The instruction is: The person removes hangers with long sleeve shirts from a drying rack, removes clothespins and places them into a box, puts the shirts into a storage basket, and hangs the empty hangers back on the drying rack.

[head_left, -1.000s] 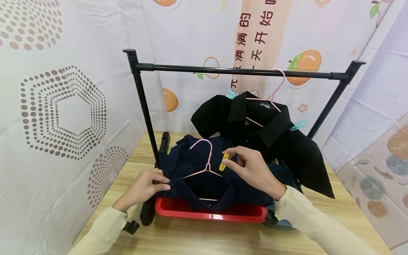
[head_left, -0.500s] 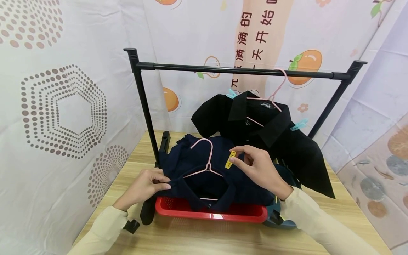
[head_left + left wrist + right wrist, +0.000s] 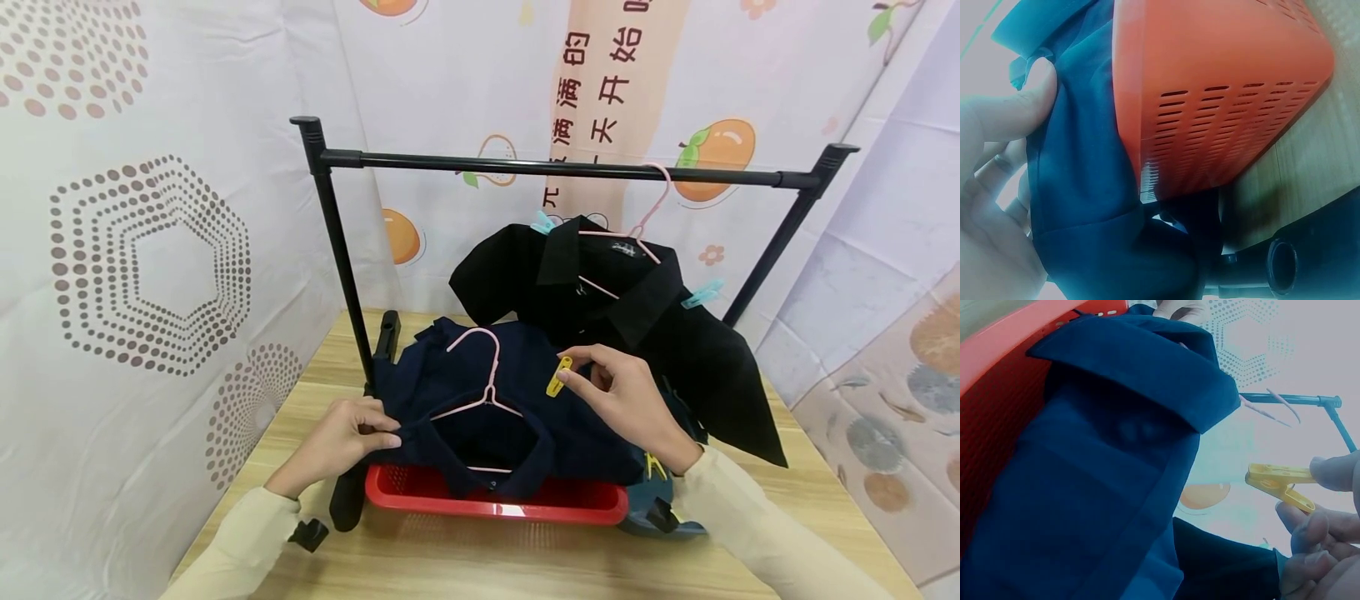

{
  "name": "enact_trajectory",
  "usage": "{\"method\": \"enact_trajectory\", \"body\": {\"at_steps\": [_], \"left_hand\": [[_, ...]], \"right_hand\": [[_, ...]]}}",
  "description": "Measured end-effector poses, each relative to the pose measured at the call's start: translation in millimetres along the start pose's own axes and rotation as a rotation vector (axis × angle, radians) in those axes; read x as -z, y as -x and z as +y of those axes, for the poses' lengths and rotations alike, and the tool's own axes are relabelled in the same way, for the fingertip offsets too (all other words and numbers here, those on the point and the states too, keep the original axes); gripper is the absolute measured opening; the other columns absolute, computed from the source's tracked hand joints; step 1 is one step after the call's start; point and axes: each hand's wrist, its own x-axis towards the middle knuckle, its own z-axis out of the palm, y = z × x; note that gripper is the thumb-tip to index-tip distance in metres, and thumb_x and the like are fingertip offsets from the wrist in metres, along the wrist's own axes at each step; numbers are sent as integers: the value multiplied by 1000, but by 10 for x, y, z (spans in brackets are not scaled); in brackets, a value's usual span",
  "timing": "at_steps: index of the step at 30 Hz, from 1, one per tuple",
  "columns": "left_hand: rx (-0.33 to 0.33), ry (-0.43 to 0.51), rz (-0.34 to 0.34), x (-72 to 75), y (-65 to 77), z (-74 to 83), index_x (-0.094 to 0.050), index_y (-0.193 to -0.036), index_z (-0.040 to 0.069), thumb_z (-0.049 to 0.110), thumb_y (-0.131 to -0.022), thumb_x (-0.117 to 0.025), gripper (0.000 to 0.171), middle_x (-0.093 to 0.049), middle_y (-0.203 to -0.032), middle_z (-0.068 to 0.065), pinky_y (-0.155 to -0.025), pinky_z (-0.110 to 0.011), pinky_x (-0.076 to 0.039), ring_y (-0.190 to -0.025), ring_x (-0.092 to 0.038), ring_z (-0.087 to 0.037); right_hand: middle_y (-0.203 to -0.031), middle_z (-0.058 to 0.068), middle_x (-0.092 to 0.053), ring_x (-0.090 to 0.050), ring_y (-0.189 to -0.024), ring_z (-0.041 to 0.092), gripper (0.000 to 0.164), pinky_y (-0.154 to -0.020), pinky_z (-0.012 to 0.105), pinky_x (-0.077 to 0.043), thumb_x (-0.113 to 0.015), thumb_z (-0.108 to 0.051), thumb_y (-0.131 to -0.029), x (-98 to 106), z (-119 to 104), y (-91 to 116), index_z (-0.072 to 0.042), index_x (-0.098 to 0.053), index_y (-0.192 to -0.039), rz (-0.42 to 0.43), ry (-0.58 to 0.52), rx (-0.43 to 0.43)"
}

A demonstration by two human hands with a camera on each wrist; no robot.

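My left hand pinches the left shoulder of a dark navy shirt, thumb on top, as the left wrist view shows too. A pink hanger sits inside that shirt's collar, its hook lying loose over the cloth. Between the thumb and fingers of my right hand is a yellow clothespin, held above the shirt's right side and apart from the cloth. Under the shirt stands a red basket with slotted walls.
A black rack spans the table. From its bar hangs a black shirt on a pink hanger, with light blue clothespins at the shoulders. Right of the basket, a blue-green container holds yellow clothespins, partly hidden by my arm.
My right hand has moved to the right with the yellow clothespin, uncovering more of the blue-green container. The left hand stays on the navy shirt's shoulder.
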Motion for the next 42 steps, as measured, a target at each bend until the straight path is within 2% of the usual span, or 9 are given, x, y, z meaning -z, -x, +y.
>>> {"method": "enact_trajectory", "body": {"at_steps": [6,14,29,42], "left_hand": [[4,0,12,0,4,9,-84,-92,12,7,-84,-85,10,-60,-71,14,-57,-25,-43,-67,-50,-8],[8,-6,14,-2,6,17,-84,-92,13,7,-83,-85,10,-59,-71,14,-56,-25,-43,-67,-50,-8],[16,2,19,-9,13,12,-84,-92,13,8,-83,-85,10,-59,-71,13,-58,-25,-44,-68,-51,-9],[8,-2,22,-12,13,7,-84,-91,14,9,-83,-85,10,-58,-71,13,-58,-25,-44,-68,-51,-9]], "right_hand": [[-89,-11,-64,-46,-56,11,22,-52,26,-37,-76,-25,-96,23,50,41,-21,-74,-117,8,15,-13],[-83,-9,-61,-47,-56,11,23,-52,26,-37,-76,-24,-96,30,150,102,-17,-74,-118,17,27,-39],[-91,-8,-67,-47,-57,11,26,-53,26,-38,-76,-23,-96,78,320,195,-12,-73,-120,44,68,-72],[-87,-5,-66,-47,-57,12,26,-54,26,-38,-75,-25,-97,124,513,250,-9,-73,-118,71,110,-103]]}}
